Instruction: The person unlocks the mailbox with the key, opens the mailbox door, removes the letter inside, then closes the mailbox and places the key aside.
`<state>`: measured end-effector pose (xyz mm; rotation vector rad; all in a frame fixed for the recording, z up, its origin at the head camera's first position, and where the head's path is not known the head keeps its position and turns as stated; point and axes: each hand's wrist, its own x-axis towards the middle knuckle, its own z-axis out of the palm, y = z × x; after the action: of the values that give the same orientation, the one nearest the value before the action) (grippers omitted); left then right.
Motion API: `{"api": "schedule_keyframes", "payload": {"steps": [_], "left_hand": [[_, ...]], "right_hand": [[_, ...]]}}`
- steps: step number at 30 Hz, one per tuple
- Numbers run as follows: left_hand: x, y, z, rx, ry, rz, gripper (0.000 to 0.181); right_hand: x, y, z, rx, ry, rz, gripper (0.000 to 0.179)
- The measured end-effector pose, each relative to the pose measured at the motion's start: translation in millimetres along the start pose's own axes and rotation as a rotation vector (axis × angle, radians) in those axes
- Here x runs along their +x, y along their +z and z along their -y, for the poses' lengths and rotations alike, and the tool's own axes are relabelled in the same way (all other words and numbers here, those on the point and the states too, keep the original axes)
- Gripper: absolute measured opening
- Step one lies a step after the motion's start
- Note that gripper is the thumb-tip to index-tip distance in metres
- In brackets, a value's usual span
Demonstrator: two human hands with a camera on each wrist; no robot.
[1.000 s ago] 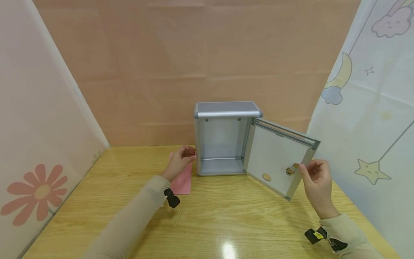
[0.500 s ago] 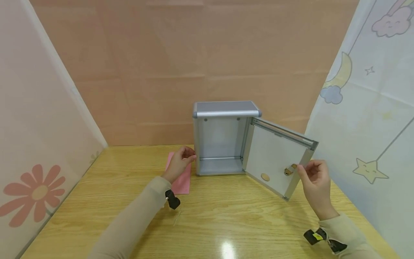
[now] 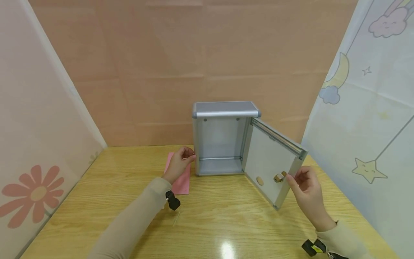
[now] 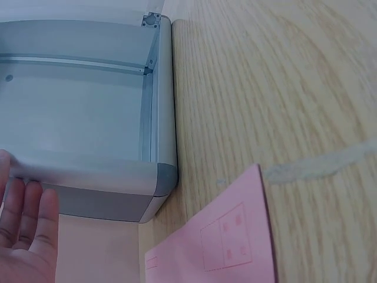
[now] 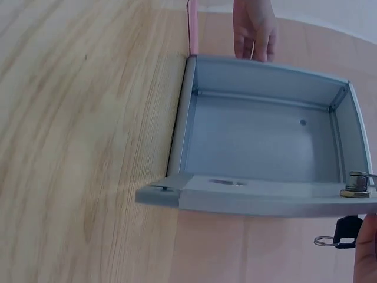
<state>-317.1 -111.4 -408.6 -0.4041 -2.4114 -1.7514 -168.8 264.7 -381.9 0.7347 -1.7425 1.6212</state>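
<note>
Smooth metal-framed box (image 3: 221, 138), matt door (image 3: 266, 154), shiny metal lock (image 3: 278, 177), glossy wood-grain table (image 3: 223, 216), matt paper (image 3: 182, 184), creased backdrop (image 3: 155, 64)

No legible text, pink paper (image 4: 219, 242) apparently printed

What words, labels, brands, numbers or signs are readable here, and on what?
None readable.
Pink paper: printed red boxes and marks, too small and blurred to read.
Yellow patch: too small to tell if it bears text.
Box, door: no lettering visible.
Printed flower, printed star: pictures, no words.
</note>
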Motion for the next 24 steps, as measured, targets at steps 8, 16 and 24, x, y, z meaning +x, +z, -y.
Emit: {"api": "schedule_keyframes", "payload": {"steps": [8, 16, 24], "left_hand": [[-0.2, 2.5, -1.8, -0.001, 0.004, -0.003, 0.018], [-0.7, 3.5, -3.0, 0.006, 0.015, 0.002, 0.018], [-0.7, 5.0, -3.6, -0.005, 0.008, -0.002, 0.018]], "right_hand": [[-3.1, 16, 7, -0.011, -0.067, 0.179, 0.023], [0.1, 35, 14, -0.197, -0.077, 0.297, 0.033], [6.6, 66, 20, -0.346, -0.117, 0.360, 0.034]]}}
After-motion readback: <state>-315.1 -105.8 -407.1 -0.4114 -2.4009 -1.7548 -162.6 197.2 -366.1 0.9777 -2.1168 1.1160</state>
